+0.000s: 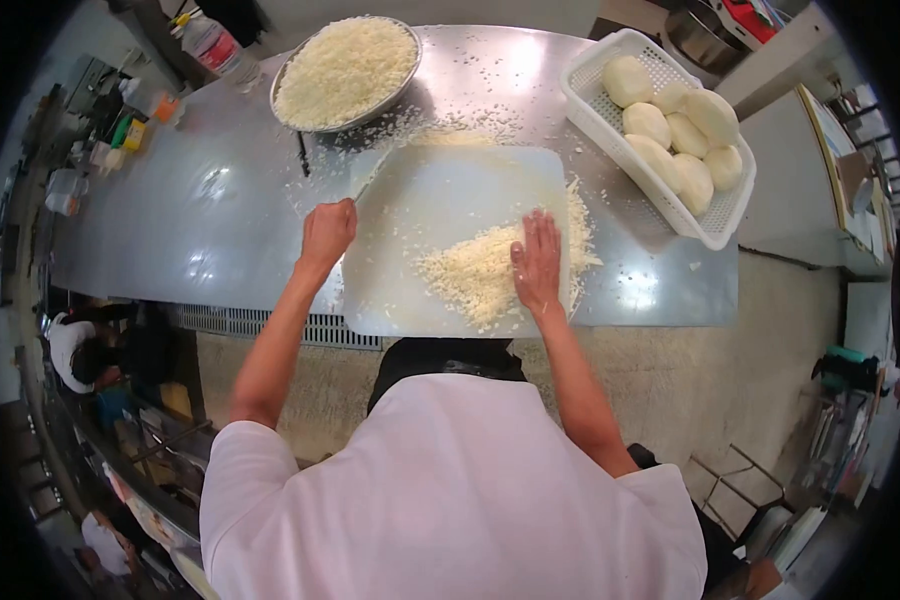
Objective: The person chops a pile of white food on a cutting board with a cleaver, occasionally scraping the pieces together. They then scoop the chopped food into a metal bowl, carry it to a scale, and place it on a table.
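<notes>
My left hand is closed around the handle of a knife, whose thin blade points up and away over the left edge of a white cutting board. On the board's right side, my right hand lies with fingers extended against a heap of finely chopped pale vegetable. Some of these bits spill past the board's right edge onto the metal table. The knife handle is hidden inside my left fist.
A heaped metal bowl of chopped pieces stands behind the board. To the right, a white plastic basket holds several peeled round vegetables. A plastic bottle stands at the far left of the steel table. Scraps litter the back.
</notes>
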Available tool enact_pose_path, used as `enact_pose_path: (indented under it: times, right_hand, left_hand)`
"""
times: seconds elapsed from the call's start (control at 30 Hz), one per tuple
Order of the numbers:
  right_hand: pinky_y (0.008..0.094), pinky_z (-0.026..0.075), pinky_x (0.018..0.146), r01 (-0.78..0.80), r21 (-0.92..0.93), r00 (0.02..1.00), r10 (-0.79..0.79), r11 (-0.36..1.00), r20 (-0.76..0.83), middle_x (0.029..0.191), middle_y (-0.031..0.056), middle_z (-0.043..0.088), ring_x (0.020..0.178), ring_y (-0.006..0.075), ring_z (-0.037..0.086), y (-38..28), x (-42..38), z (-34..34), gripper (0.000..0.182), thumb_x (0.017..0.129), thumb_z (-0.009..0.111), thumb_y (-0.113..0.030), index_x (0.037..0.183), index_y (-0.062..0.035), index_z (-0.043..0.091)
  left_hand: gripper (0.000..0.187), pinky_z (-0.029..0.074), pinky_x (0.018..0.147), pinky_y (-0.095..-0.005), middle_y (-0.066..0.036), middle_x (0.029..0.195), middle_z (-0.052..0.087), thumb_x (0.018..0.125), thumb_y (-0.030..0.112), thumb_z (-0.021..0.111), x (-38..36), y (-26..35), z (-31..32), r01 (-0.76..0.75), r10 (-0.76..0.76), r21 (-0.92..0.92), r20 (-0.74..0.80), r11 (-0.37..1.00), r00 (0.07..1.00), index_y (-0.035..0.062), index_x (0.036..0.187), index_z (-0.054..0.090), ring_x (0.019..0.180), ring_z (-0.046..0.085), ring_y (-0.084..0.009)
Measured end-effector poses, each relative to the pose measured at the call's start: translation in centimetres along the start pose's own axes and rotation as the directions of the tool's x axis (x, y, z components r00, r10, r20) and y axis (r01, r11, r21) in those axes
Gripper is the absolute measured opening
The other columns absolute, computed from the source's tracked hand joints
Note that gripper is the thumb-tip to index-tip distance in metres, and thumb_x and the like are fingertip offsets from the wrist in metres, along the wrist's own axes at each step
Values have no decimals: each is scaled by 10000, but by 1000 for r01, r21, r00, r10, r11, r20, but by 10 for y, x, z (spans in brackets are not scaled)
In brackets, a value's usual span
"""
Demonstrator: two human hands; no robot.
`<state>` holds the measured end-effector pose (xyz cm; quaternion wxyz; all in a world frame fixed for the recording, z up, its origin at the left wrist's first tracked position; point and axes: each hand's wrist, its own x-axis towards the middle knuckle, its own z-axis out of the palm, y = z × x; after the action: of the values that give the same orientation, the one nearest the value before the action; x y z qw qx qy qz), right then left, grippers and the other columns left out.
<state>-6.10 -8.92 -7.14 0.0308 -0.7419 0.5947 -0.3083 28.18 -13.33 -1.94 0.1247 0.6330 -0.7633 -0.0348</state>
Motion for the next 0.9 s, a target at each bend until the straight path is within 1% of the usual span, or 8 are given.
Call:
enact_pose_path:
  times: [0.1,0.2,0.33,0.4,0.47,0.53,0.63,0.9]
  right_hand:
    - [485,305,1060,-71,393,993,29,917,111,1292,244,496,1251,422,409,-25,-6,4,457,961,417,-302,1257,32,516]
    - [474,335,1042,-120,646,978,-22,754,208,1270,231,520,1227,417,443,-39,-9,-11,456,969,409,-318,1234,28,540]
    - [455,309,1064,-56,611,998,39,789,42,1306,220,506,1282,395,408,-28,-28,-30,502,980,382,-372,1256,19,535]
    - [469,277,1079,-102,540,995,86,836,55,1344,221,467,1306,405,367,-24,-42,-38,531,981,374,-390,1279,27,509]
    - [484,244,1093,-139,463,990,133,875,46,1381,222,428,1329,414,326,-23,-50,-38,560,982,366,-409,1303,35,482]
    - [516,185,1107,-147,386,989,142,911,42,1436,246,333,1353,441,249,-30,-57,-28,620,979,361,-427,1367,56,386]
    - [523,170,1109,-165,394,985,169,904,26,1443,269,297,1358,444,229,-47,-56,-14,652,975,364,-426,1403,63,312]
    - [495,205,1100,-179,483,980,200,857,9,1430,267,328,1348,431,266,-78,-38,1,602,985,354,-386,1391,58,345]
  left_hand:
    - [303,483,512,-478,-198,602,594,915,158,472,-30,24,28,43,-43,2,-66,999,997,14,682,601,552,605,-374]
    - [152,498,499,-466,-202,608,599,855,103,498,-84,96,33,19,-15,-49,74,999,997,-16,820,587,540,610,-367]
    - [126,485,556,-459,-205,602,581,823,106,581,-100,112,-9,7,48,-343,149,939,988,-13,860,601,588,617,-367]
    - [161,467,525,-424,-192,582,560,861,145,588,-98,93,-30,336,-222,-424,298,841,929,-14,834,598,522,588,-320]
    - [202,491,504,-372,-164,565,561,891,155,559,-102,66,-40,390,-284,-441,287,809,915,-20,792,568,478,564,-301]
    - [210,448,425,-297,-62,524,523,931,193,547,-114,32,-33,591,-434,-720,430,365,792,4,839,554,429,515,-163]
    - [191,418,392,-250,-3,545,494,952,200,534,-146,25,-14,591,-493,-801,477,97,728,28,871,522,446,499,-79]
    - [147,405,383,-252,-25,561,496,944,143,508,-135,179,37,639,-234,-768,616,31,752,27,858,478,422,491,-91]
